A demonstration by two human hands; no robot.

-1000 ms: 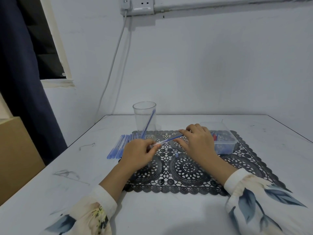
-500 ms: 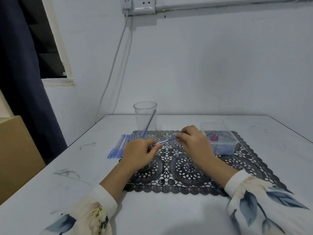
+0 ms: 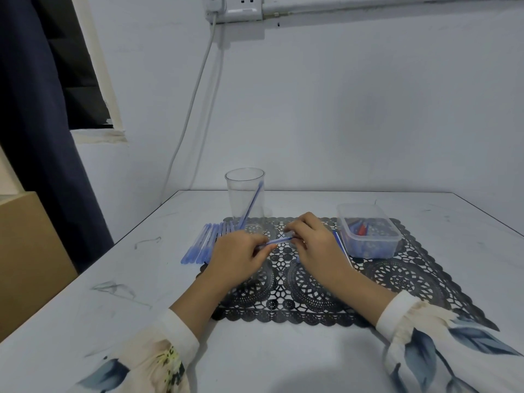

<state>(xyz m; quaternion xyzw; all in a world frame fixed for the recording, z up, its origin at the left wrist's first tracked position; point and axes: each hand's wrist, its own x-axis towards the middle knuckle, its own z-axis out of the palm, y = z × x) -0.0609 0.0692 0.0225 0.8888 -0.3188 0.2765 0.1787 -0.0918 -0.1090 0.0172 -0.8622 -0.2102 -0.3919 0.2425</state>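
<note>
Two hands meet over the black lace mat in the head view, near the middle of the counter. The left hand pinches one end of a blue pen, its fingers curled in on the barrel. The right hand grips the other end with its fingers bent round it. The pen lies nearly level between them, just above the mat, with its right end a little higher. Toward the far edge of the counter a clear plastic cup stands upright at the mat's far left corner, and a single pen leans inside it against the rim. Just left of the left hand, a row of blue pens lies side by side, partly on the mat's left edge and partly on the bare counter. On the mat's far right part sits a clear plastic box without a lid, holding small blue and red pieces too blurred to name. Another thin pen lies between the right hand and that box. Both wrists show cream sleeves with a blue leaf print.
</note>
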